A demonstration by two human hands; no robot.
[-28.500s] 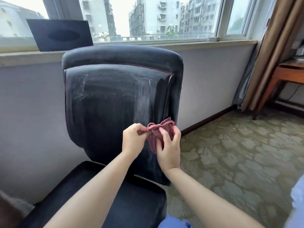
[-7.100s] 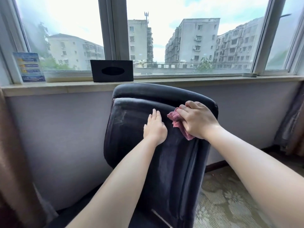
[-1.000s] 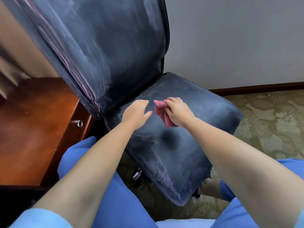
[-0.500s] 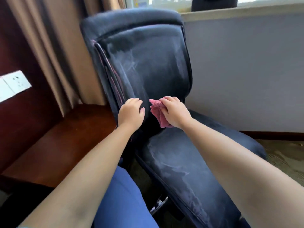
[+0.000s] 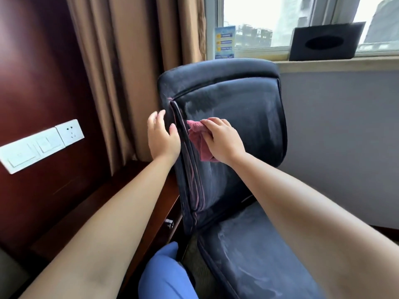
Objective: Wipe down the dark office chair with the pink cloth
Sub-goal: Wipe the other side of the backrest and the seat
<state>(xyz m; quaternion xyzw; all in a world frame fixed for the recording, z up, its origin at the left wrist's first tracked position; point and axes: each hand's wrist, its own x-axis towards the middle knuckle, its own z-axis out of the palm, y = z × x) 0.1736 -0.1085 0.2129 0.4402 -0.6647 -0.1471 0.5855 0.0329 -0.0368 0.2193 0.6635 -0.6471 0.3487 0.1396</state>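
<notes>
1. Dark office chair (image 5: 237, 130) upright near the middle of the view, backrest facing the camera, seat stretching toward the lower right; pale streaks across backrest and seat.
2. Pink cloth (image 5: 197, 140) bunched against the backrest's front face, just beside its left edge piping, roughly halfway up.
3. Right hand (image 5: 222, 141) on top of the cloth, fingers curled round it and pressing it to the upholstery; part of the cloth hanging out below the palm.
4. Left hand (image 5: 162, 137) at the backrest's left side edge, fingers relaxed and spread, thumb near the front seam, holding nothing; contact with the chair's side likely but not certain.
5. Brown curtain (image 5: 129, 72) behind the chair on the left; dark wood panel with white wall switches (image 5: 41, 145) further left.
6. Wooden counter (image 5: 90, 212) beside the chair's left, under the left forearm.
7. Black tissue box (image 5: 323, 42) and small blue card (image 5: 224, 43) on the windowsill above the chair.
8. Blue-clad knee (image 5: 166, 275) at the bottom centre.
</notes>
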